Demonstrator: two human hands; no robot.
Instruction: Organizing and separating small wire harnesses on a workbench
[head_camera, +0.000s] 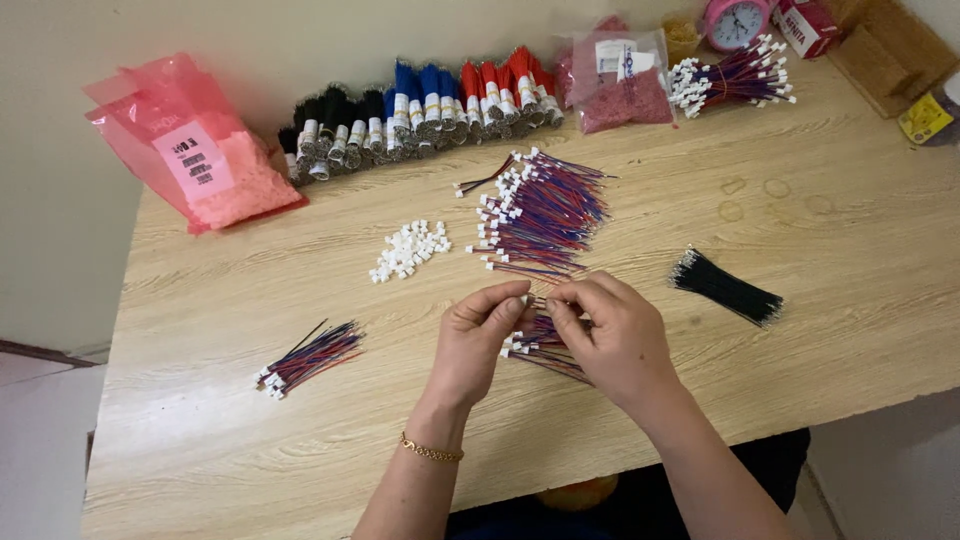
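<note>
- Going by how things lie, a good share of the work looks done: a large fan of red-and-blue wire leads (545, 210) with white plugs already on their ends is spread at the middle of the desk (820, 300), and a smaller tidy bundle of plugged leads (310, 358) sits off to the person's left, near the front edge.
- Plenty seems left too: a little heap of loose white plugs (410, 250) lies just left of the big fan, a sheaf of bare black wires (727, 288) waits to the right, and a long row of banded wire bundles (420, 110) in black, blue and red stands along the wall, apparently untouched.
- Both hands are up close together over the near middle of the desk. The left hand (478, 345) pinches with thumb and forefinger, and the right hand (610, 335) meets it fingertip to fingertip.
- Between them sits a small bunch of red-and-blue leads (535, 345), its white ends poking out under the left fingers; the bunch rests just below and between the palms, partly hidden by them.
- Whether a single plug is nipped in the fingertips I cannot tell; it is too small to make out.
</note>
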